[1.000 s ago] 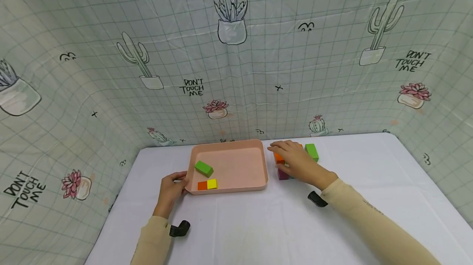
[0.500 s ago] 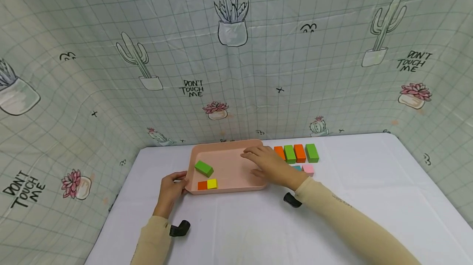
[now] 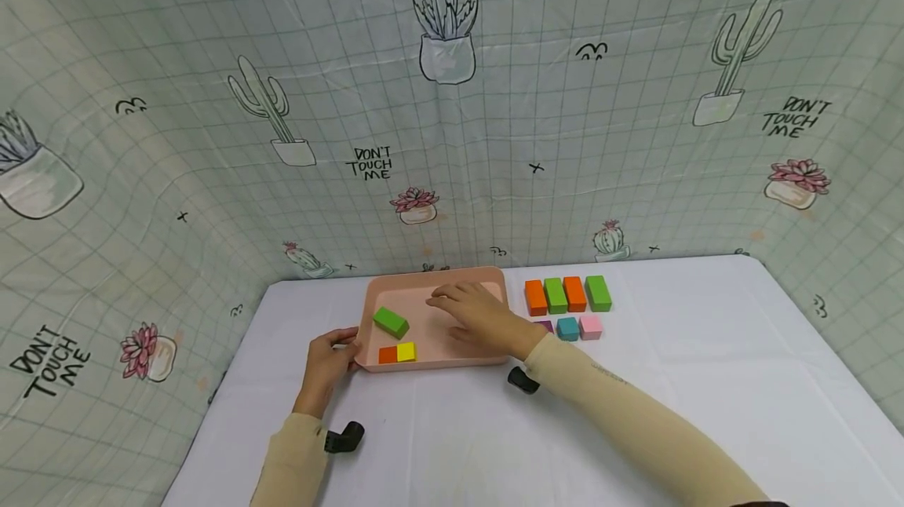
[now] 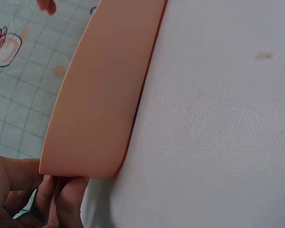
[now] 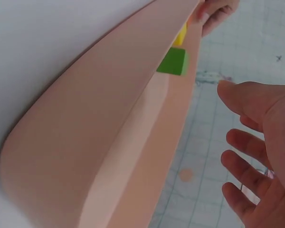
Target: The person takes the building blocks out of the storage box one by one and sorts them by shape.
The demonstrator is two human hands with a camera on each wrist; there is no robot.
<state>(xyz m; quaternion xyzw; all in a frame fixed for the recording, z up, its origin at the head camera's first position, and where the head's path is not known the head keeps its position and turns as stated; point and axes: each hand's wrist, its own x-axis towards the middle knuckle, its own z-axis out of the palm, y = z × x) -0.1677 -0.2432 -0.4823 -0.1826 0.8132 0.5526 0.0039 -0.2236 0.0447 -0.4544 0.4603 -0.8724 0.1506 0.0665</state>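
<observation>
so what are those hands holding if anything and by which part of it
The left hand grips the pink tray by its left end, toward the nearer corner. The right hand, above the tray, holds nothing.

We see soft, even head-view light, brightest on the tabletop (image 3: 438,428). Our wrist views are dimmer, with faint shadow beside the tray (image 4: 97,99).

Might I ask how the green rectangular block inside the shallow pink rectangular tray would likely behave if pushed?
The green rectangular block would probably slide rather than roll, given its flat faces. Lying lengthwise, it seems unlikely to tip. The raised walls of the shallow pink rectangular tray would likely stop it sliding out.
</observation>
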